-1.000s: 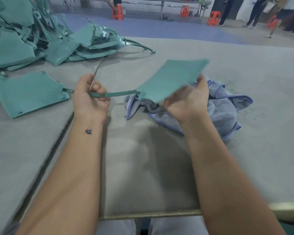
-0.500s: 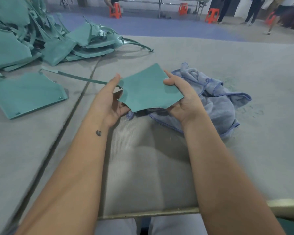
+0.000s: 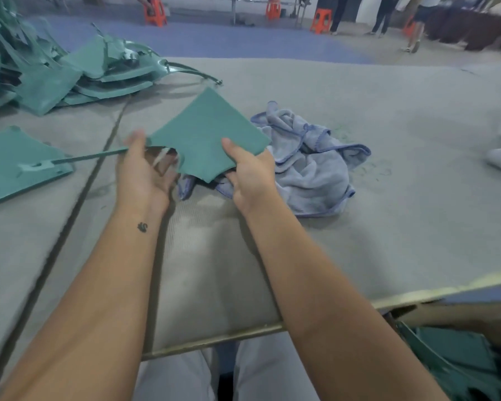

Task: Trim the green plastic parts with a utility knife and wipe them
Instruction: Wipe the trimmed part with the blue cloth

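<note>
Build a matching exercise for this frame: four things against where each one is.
Things:
1. green plastic part
2. blue cloth
3. pile of green parts
4. orange stools

Places:
A. on the floor beyond the table
B. heaped on the table's far left
C. held above the table by the left hand and right hand
D. crumpled on the table to the right of the hands

Pairs: 1-C, 2-D, 3-B, 4-A

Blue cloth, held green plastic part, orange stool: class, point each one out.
blue cloth (image 3: pixel 315 172), head view, on its crumpled middle.
green plastic part (image 3: pixel 206 134), head view, on its flat face.
orange stool (image 3: pixel 318 21), head view, on its legs.
</note>
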{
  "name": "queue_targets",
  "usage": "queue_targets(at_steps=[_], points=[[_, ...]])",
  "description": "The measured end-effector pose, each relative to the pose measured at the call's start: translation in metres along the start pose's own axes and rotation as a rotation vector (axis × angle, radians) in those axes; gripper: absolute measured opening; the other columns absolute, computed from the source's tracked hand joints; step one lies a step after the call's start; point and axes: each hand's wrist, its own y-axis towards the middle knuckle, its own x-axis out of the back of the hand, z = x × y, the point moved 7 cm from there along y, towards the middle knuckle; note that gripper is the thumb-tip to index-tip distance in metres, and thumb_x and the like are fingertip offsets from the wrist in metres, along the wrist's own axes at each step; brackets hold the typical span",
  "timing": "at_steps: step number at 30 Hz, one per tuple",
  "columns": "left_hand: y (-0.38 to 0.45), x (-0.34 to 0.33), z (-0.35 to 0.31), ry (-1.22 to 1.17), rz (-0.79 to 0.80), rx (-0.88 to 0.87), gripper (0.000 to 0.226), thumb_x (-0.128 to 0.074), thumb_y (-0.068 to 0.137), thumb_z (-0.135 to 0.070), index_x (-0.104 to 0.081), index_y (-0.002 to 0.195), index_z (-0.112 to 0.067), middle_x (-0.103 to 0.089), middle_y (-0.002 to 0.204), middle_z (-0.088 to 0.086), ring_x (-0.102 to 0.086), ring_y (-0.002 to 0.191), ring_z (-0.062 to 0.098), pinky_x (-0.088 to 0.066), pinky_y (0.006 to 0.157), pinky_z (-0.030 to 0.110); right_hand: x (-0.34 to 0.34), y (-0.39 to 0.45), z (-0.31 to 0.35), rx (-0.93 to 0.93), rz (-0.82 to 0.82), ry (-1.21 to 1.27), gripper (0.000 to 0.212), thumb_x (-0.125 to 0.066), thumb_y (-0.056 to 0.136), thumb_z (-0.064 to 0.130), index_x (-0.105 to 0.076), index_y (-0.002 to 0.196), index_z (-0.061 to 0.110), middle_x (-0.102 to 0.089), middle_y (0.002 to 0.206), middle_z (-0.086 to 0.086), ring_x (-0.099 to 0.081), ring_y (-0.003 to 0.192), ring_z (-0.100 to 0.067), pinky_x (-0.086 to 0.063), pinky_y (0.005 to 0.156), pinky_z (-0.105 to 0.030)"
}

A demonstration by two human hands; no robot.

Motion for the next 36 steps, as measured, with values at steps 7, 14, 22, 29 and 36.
queue_targets(at_steps=[7, 14, 22, 29, 36], points=[[-0.040, -0.046, -0.002, 0.412, 0.222, -0.172, 0.015, -0.055, 0.091, -0.032, -0.064, 0.089, -0.021, -0.069, 0.067, 0.000, -0.066, 0.057, 0.014, -0.049, 0.048, 0.021, 0.064, -0.022, 0.061, 0.244, -0.281, 0.105, 0.018, -0.065, 0.085, -0.007, -0.063, 0.099, 0.005, -0.067, 0.095, -0.014, -0.065, 0.090, -0.031, -0.053, 0.087, -0.056], [-0.103, -0.102, 0.060, 0.459, 0.476, 0.030, 0.018, -0.058, 0.095, -0.018, -0.060, 0.077, -0.014, -0.058, 0.051, -0.004, -0.047, 0.039, 0.006, -0.032, 0.036, 0.014, 0.175, -0.099, 0.154, 0.521, -0.502, 0.067, 0.013, -0.066, 0.086, -0.004, -0.064, 0.094, 0.007, -0.072, 0.089, -0.007, -0.070, 0.084, -0.023, -0.059, 0.077, -0.038], [-0.261, -0.207, 0.169, 0.483, 1.064, 0.122, 0.011, -0.062, 0.092, -0.009, -0.064, 0.087, -0.018, -0.065, 0.062, -0.006, -0.062, 0.056, 0.006, -0.049, 0.054, 0.014, 0.341, -0.225, 0.213, 0.706, -0.874, 0.274, 0.024, -0.061, 0.091, -0.001, -0.061, 0.111, 0.012, -0.071, 0.101, -0.002, -0.071, 0.081, -0.016, -0.057, 0.064, -0.030], [-0.365, -0.191, 0.287, 0.454, 1.227, 0.576, 0.016, -0.067, 0.083, -0.017, -0.060, 0.096, -0.016, -0.071, 0.083, 0.003, -0.067, 0.070, 0.014, -0.057, 0.061, 0.026, 0.478, -0.363, 0.198, 0.756, -1.328, 0.286, 0.025, -0.066, 0.089, 0.002, -0.060, 0.106, 0.020, -0.070, 0.099, 0.001, -0.070, 0.086, -0.019, -0.059, 0.068, -0.034], [-0.391, -0.149, 0.386, 1.014, 1.239, 0.621, 0.018, -0.047, 0.102, -0.023, -0.057, 0.116, -0.018, -0.072, 0.104, 0.000, -0.070, 0.082, 0.012, -0.056, 0.081, 0.031, 0.538, -0.417, 0.154, 0.694, -1.640, 0.226, 0.029, -0.070, 0.086, 0.008, -0.062, 0.113, 0.016, -0.070, 0.106, 0.003, -0.071, 0.087, -0.013, -0.060, 0.072, -0.032]])
